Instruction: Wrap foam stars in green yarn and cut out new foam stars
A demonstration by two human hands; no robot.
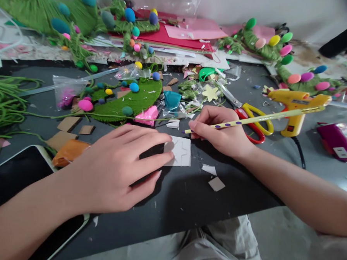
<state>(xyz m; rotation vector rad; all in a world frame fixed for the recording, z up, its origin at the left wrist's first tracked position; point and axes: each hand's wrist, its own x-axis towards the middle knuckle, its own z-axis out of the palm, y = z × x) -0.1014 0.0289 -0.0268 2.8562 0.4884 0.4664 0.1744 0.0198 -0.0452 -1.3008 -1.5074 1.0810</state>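
Note:
A small white piece of paper [184,152] with lines of a star drawn on it lies on the dark table top. My left hand [120,164] is spread with its fingers apart, and its fingertips rest on the paper's left edge. Just right of the paper, my right hand [220,131] is closed around a slim pale-yellow pen [240,123] with purple spots. The pen's purple tip points left, near the paper's upper right corner; whether it touches anything I cannot tell. Small white scraps [216,184] lie below the paper.
Red-and-yellow scissors [256,121] and a yellow glue gun [294,104] lie right, near a purple box [341,141]. A phone [18,169] sits under my left forearm. Behind are green yarn [3,100], a yarn-wrapped shape [142,96] with coloured eggs, and a cut-out star [210,92].

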